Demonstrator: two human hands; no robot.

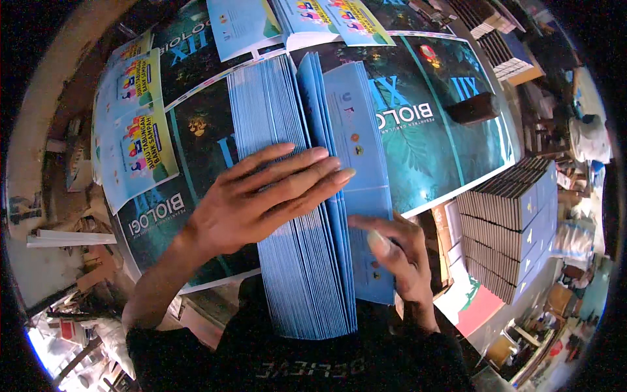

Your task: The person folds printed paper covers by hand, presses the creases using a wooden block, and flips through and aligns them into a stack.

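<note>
Long packed row of folded blue booklet covers, folds showing, runs lengthwise in front of the person, centre of view, near end close to the torso. A few covers on its right side fan slightly apart. Left hand lies palm down across the row, fingers extended and close together, fingertips reaching the right-hand covers; not clenched, thumb hidden. Single blue cover lies just right of the row. Right hand is over its lower part, half-open, index pointing toward the row, thumb apart from index; other fingers curled, fingertip contact hard to tell.

Underneath: large dark-teal printed sheets over the work surface. Dark brown block sits on them, right. Left: blue-and-yellow printed sheets, overlapping. Top centre: stack of blue printed covers, beyond the row's far end. Right, beside the sheets: tall stack of bound books, blue covers. Far left: white strips.
</note>
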